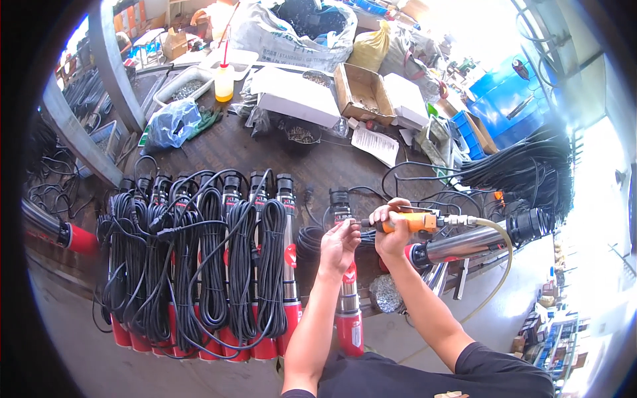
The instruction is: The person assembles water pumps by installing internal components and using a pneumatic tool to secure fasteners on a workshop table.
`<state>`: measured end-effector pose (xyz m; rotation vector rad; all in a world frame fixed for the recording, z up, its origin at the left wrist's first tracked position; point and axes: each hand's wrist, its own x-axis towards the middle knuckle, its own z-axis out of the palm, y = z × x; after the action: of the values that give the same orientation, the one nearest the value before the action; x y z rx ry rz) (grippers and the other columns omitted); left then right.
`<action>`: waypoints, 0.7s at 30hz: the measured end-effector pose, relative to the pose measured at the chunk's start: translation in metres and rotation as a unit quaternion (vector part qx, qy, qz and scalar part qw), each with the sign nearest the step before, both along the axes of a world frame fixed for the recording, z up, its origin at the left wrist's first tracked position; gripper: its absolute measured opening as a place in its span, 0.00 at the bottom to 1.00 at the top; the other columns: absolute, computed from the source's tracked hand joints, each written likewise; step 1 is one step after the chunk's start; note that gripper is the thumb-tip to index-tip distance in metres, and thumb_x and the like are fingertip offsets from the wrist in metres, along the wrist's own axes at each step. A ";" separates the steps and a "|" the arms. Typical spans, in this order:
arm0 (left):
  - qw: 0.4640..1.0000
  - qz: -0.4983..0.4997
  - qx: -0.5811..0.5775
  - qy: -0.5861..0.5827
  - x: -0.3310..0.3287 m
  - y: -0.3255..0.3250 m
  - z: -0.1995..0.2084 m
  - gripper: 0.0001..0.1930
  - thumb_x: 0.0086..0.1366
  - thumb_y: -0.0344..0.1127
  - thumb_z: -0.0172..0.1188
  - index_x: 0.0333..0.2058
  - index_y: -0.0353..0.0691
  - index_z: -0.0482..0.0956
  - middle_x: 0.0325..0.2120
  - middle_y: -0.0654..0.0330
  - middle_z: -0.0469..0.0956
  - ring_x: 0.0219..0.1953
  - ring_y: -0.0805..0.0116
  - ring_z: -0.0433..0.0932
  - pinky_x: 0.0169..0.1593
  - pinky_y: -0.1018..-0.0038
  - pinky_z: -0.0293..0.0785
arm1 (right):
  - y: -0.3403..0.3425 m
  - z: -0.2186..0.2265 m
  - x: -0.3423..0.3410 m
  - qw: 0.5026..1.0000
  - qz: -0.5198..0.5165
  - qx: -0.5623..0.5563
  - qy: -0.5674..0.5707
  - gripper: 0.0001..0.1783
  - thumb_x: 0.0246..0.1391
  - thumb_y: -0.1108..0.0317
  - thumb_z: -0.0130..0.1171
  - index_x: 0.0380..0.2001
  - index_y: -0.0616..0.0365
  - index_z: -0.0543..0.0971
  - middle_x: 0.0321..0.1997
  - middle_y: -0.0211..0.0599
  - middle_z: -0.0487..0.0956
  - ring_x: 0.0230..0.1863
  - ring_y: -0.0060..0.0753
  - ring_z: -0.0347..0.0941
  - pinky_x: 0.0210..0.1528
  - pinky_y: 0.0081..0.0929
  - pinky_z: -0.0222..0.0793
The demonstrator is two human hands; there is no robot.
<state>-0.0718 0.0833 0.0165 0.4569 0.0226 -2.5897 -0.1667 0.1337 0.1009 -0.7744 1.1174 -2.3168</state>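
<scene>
My right hand (pixel 393 232) is wrapped round an orange pneumatic screwdriver (pixel 421 221), which lies sideways with its tip toward my left hand. At that tip the fingers of my left hand (pixel 340 244) are pinched together; whatever they hold is too small to make out. Below both hands lies a silver tube-shaped pump (pixel 348 303) with a red lower end and a black top (pixel 339 198), its middle partly covered by my left hand. From the screwdriver's back fitting a yellowish air hose (pixel 509 255) loops down to the right.
Several similar pumps (pixel 290 278) with coiled black cables (pixel 213 259) lie in a row at left. Another pump (pixel 464 245) and a heap of black cable (pixel 524 169) are at right. Behind stand an open cardboard box (pixel 342 83), a yellow-filled bottle (pixel 223 85) and a white tray (pixel 162 96).
</scene>
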 end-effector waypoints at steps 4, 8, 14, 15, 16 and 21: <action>0.998 -0.002 0.050 0.032 -0.002 0.000 -0.008 0.09 0.73 0.34 0.57 0.43 0.33 0.81 0.32 0.57 0.83 0.31 0.71 0.82 0.35 0.79 0.81 | 0.001 -0.001 -0.001 0.999 0.008 0.031 0.026 0.14 0.52 0.71 0.49 0.43 0.55 0.71 0.25 0.33 0.69 0.30 0.31 0.68 0.35 0.32 0.68; 0.997 -0.014 0.079 0.003 -0.004 0.001 -0.002 0.08 0.72 0.35 0.59 0.40 0.36 0.81 0.30 0.61 0.82 0.29 0.74 0.81 0.33 0.80 0.80 | 0.000 -0.002 -0.003 0.998 0.017 0.043 0.047 0.13 0.52 0.70 0.49 0.43 0.56 0.71 0.25 0.33 0.69 0.29 0.31 0.68 0.34 0.32 0.68; 0.988 -0.024 0.133 -0.076 -0.028 -0.008 -0.006 0.10 0.69 0.39 0.63 0.33 0.40 0.78 0.22 0.67 0.74 0.19 0.79 0.69 0.20 0.84 0.65 | -0.014 -0.017 -0.013 0.995 0.034 0.058 0.076 0.13 0.52 0.75 0.50 0.42 0.60 0.70 0.26 0.35 0.70 0.29 0.30 0.70 0.36 0.31 0.71; 0.987 -0.022 0.133 -0.082 -0.032 -0.010 -0.004 0.10 0.69 0.39 0.64 0.32 0.40 0.78 0.21 0.67 0.73 0.18 0.79 0.67 0.19 0.85 0.63 | -0.016 -0.021 -0.017 0.994 0.026 0.071 0.083 0.12 0.52 0.75 0.50 0.42 0.60 0.70 0.26 0.35 0.70 0.29 0.30 0.69 0.36 0.31 0.70; 0.982 -0.013 0.160 -0.094 -0.035 -0.008 -0.002 0.09 0.71 0.37 0.60 0.34 0.39 0.75 0.20 0.69 0.70 0.16 0.80 0.61 0.17 0.84 0.56 | -0.018 -0.024 -0.020 0.992 0.019 0.084 0.090 0.12 0.52 0.75 0.50 0.42 0.59 0.71 0.26 0.34 0.70 0.29 0.30 0.69 0.36 0.31 0.70; 0.976 0.009 0.217 -0.013 -0.042 -0.015 -0.006 0.06 0.72 0.30 0.50 0.40 0.33 0.72 0.18 0.71 0.61 0.14 0.80 0.53 0.16 0.81 0.48 | -0.030 -0.038 -0.036 0.988 0.024 0.104 0.108 0.12 0.53 0.77 0.49 0.43 0.60 0.69 0.26 0.33 0.70 0.30 0.29 0.71 0.38 0.29 0.72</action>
<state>-0.1135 0.0688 0.0100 0.6395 0.5903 -2.5551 -0.2029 0.1036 0.0624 -0.9765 1.3931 -2.0716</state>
